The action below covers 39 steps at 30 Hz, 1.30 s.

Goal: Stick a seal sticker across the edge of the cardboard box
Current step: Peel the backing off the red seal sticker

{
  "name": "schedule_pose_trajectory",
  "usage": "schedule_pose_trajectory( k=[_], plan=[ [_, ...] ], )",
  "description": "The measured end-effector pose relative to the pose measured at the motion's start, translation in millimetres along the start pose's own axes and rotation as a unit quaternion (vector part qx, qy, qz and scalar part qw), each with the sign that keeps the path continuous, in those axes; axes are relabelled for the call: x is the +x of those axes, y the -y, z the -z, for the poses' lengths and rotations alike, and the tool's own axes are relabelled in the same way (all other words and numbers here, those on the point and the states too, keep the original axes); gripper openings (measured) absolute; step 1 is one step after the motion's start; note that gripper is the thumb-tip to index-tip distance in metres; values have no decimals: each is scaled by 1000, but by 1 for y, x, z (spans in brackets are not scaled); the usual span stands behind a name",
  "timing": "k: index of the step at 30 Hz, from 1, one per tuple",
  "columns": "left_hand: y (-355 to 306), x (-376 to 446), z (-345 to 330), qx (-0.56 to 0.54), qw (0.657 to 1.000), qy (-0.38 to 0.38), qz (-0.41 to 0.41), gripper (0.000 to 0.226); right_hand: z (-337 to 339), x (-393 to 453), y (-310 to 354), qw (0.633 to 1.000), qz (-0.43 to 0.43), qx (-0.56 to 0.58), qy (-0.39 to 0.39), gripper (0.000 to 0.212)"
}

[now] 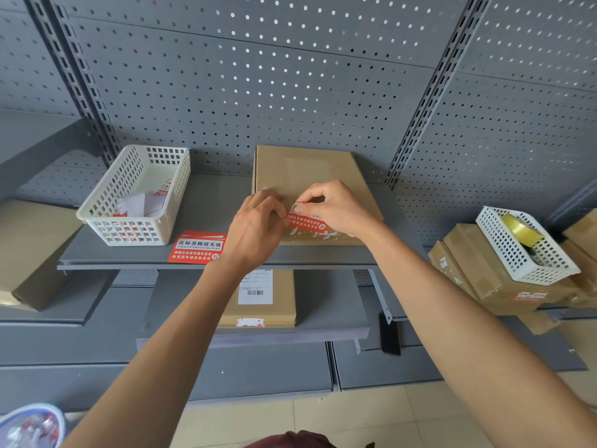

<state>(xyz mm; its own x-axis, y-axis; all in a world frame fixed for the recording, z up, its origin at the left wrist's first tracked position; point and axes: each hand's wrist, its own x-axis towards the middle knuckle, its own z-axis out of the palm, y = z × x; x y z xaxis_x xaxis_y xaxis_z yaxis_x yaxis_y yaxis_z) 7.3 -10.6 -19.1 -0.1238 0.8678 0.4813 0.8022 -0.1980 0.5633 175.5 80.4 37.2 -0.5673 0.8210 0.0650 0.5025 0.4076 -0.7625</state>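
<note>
A person stands at a grey metal shelf (200,202) backed by a pegboard wall, both bare arms reaching forward to a flat cardboard box (310,176) lying on the shelf. The right hand (336,210) pinches the upper edge of a red seal sticker (305,224) between thumb and forefinger, while the left hand (255,227) has its fingertips curled onto the sticker's left end, against the box top. The sticker sits at the box's near edge, its lower part seemingly already down over the front lip, its top part lifted. The step in hand looks to be laying the sticker across the edge; next it likely needs smoothing flat along the top and pressing over the fold without creasing. To the left, a white basket (135,195) holds loose paper and more red stickers, and a spare sticker (197,247) lies on the shelf just beside the left wrist. Another box (258,299) sits on the shelf below. Far right, stacked boxes carry a second basket (529,250) with a tape roll (520,229). Nothing blocks the hands.
</note>
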Motion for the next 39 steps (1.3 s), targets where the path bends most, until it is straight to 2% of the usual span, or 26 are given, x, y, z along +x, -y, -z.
schedule_pose_trajectory(
  k=[4, 8, 11, 14, 20, 30, 39],
  plan=[
    [-3, -2, -1, -19, 1000, -7, 20, 16, 0, 1, 0, 1000, -2, 7, -8, 3],
    [-5, -9, -12, -25, 997, -65, 23, 14, -1, 0, -1, 1000, -8, 16, -10, 5],
    [-12, -17, -20, -12, 992, -116, 54, 11, -1, -1, -4, 1000, -7, 24, -7, 5],
    [-19, -18, -22, -10, 987, -135, 90, 13, -1, -2, -3, 999, -6, 34, -6, 2],
    [-19, -19, -27, -24, 988, -128, 86, 10, -1, -1, -3, 999, -5, 45, 0, 10],
    [-20, -19, -21, -19, 990, -122, 71, 13, -1, -2, -2, 999, 5, 36, 1, 6],
    [-26, -8, -25, -4, 989, -103, 110, 18, 1, -4, -2, 999, 13, 34, 5, 8]
  ],
)
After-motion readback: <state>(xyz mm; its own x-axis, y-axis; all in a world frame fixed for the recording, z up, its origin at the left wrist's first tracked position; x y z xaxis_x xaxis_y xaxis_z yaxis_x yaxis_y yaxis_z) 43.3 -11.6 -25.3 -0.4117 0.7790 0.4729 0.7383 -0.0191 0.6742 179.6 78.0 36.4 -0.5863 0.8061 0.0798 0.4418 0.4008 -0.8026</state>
